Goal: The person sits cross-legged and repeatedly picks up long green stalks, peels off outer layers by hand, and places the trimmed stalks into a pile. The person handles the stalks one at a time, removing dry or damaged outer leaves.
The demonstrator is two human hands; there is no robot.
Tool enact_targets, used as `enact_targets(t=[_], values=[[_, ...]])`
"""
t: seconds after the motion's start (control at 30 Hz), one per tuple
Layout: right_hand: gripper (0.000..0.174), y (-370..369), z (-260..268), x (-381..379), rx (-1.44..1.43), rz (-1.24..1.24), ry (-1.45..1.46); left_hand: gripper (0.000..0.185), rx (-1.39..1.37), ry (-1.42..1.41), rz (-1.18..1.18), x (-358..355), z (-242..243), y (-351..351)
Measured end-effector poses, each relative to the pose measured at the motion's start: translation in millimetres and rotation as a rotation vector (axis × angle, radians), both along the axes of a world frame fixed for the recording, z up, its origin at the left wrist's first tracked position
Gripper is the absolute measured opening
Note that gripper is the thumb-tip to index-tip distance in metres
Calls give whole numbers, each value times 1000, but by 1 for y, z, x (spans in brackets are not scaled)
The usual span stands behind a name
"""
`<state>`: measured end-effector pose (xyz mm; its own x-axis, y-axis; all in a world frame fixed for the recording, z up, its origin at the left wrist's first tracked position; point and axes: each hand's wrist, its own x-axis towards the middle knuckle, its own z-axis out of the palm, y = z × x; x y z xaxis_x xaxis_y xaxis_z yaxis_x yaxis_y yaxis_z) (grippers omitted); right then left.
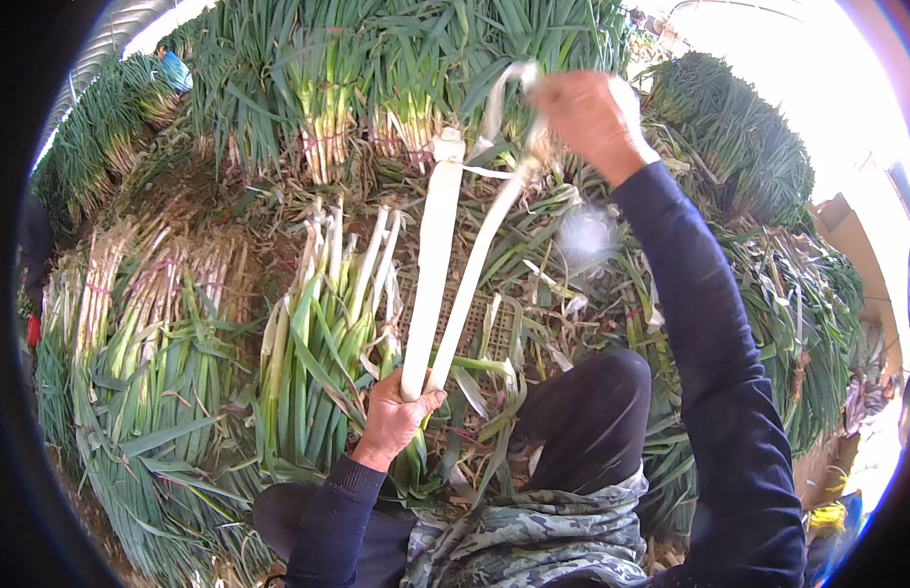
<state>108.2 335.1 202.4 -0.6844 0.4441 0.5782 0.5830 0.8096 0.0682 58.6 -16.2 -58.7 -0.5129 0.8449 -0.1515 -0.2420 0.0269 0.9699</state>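
Observation:
Two white-stemmed leeks or large green onions (434,257) rise from my left hand (396,419), which grips them low, where white turns green. The left stalk has a pale trimmed base. At the root end of the right stalk (477,264), my right hand (591,121) is raised and blurred, with a strip of white outer skin (497,99) at its fingertips. The fingers are partly hidden by blur. A thin white strand links the two stalks near their tops. Just left of my left hand lies a pile of stalks with white ends (330,331).
Tied bundles of green onions (326,103) stand across the back. More bundles (154,316) lie at the left and right (785,331). A plastic crate (510,331) sits ahead among peeled leaves (558,279). A cardboard box (859,257) and yellow ties (827,517) are at the right.

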Motion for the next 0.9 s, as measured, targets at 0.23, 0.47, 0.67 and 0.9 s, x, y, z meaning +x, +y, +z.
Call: enact_targets(t=[0.23,0.47,0.67,0.9], values=[[98,71,32,116,92,-200,-2,22,-5,-51,-94,15,-19,8],[12,-53,-60,72,-26,298,-291,25,-20,28,-126,21,-26,4],[30,53,-45,124,33,-83,341,26,-26,51,-148,31,-31,8],[47,-56,-112,120,-898,12,247,25,-91,90,-117,26,-24,-2]])
